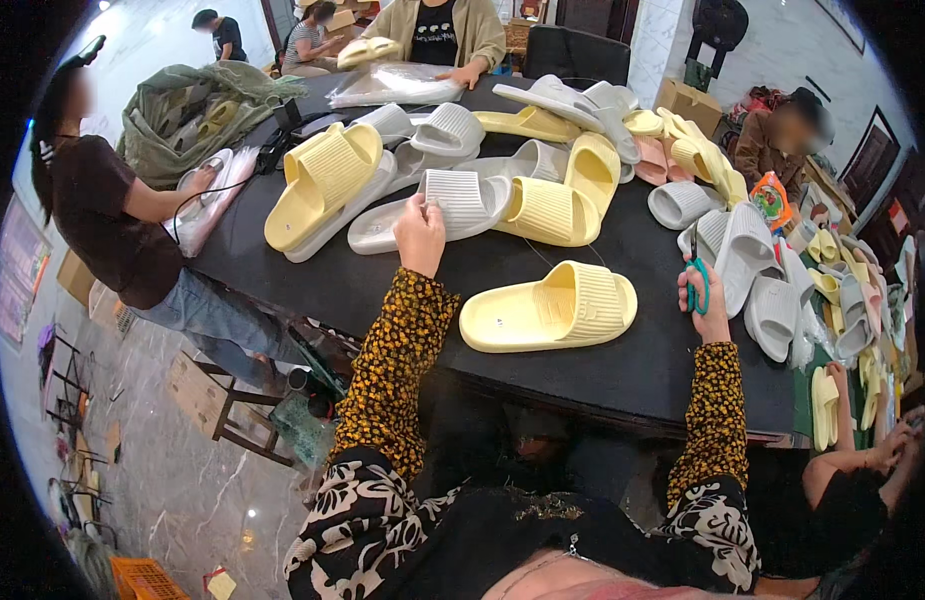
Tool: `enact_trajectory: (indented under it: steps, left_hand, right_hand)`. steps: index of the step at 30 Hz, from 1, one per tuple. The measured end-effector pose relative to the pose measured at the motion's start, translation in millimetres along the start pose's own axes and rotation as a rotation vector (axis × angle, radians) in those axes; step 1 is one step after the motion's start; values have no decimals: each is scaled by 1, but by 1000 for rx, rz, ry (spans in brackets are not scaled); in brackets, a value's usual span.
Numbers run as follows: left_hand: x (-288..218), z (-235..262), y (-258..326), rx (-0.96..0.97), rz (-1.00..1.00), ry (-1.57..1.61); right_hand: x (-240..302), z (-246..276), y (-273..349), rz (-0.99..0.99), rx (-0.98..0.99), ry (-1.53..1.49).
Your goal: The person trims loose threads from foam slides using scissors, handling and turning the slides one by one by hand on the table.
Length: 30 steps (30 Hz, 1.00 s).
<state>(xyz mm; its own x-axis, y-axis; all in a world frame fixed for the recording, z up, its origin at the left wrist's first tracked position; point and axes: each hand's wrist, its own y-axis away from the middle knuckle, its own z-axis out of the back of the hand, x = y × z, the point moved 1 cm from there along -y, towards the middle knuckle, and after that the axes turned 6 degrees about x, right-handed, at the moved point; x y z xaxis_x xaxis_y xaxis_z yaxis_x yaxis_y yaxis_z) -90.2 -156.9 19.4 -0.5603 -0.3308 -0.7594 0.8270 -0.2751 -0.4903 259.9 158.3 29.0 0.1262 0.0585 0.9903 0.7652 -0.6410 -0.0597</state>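
My left hand [419,233] reaches forward and grips the near edge of a white ribbed slide sandal [452,203] lying among others on the black table [622,370]. My right hand [704,297] holds green-handled scissors [696,278] upright near the table's right side. Between my hands a yellow slide sandal [548,306] lies flat on the table, touching neither hand. Both forearms wear orange-and-black patterned sleeves.
Several yellow, white and pink sandals are heaped across the table's far and right parts. A person in a dark top [102,215] stands at the left edge with clear bags. Other people sit at the far end and right. A green sack [197,105] lies at the far left.
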Motion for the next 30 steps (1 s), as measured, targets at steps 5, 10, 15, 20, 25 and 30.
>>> enact_trajectory:
  steps: [5, 10, 15, 20, 25, 30]
  left_hand:
    - [14, 0, -3, 40, 18, 328]
    - [4, 1, -4, 116, 125, 761]
    - [-11, 7, 4, 157, 115, 848]
    - [-14, 7, 6, 243, 96, 856]
    - [-10, 1, 3, 190, 10, 663]
    - [-29, 13, 11, -151, -274, 163]
  right_hand:
    - [-3, -6, -4, -1, 4, 23]
    - [-1, -3, -4, 9, 19, 31]
    - [-1, -6, -1, 9, 24, 42]
    - [1, -7, 2, 1, 3, 57]
    - [3, -9, -1, 19, 16, 60]
    - [1, -6, -3, 19, 21, 32]
